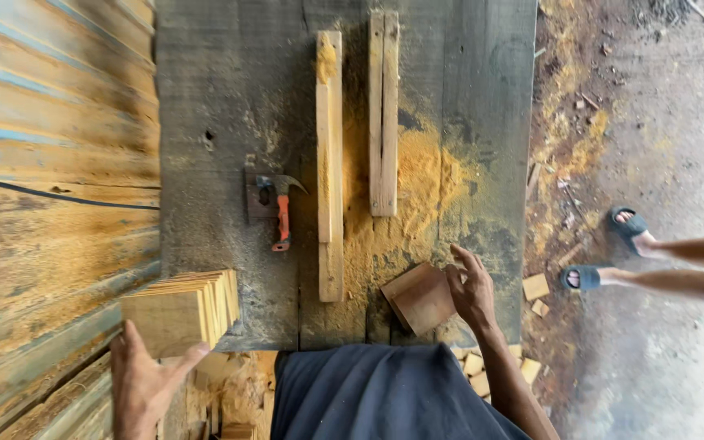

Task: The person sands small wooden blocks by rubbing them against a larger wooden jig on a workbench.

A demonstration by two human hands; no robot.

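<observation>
Left hand (144,383) open wide, fingers spread, pressed against near side of block stack (181,310) at tabletop (230,98) left front corner. Right hand (473,289) grips edge of small board (421,297) lying flat near tabletop front, right of center. Two long strips (329,163) (383,114) lie lengthwise in sawdust (421,175). Hammer (281,208), red handle, left of strips. Another person's sandalled feet (605,253) on floor to the right.

A woodworking shop: sawdust (417,175) (thick), a hammer (281,208), wooden strips (383,114).
</observation>
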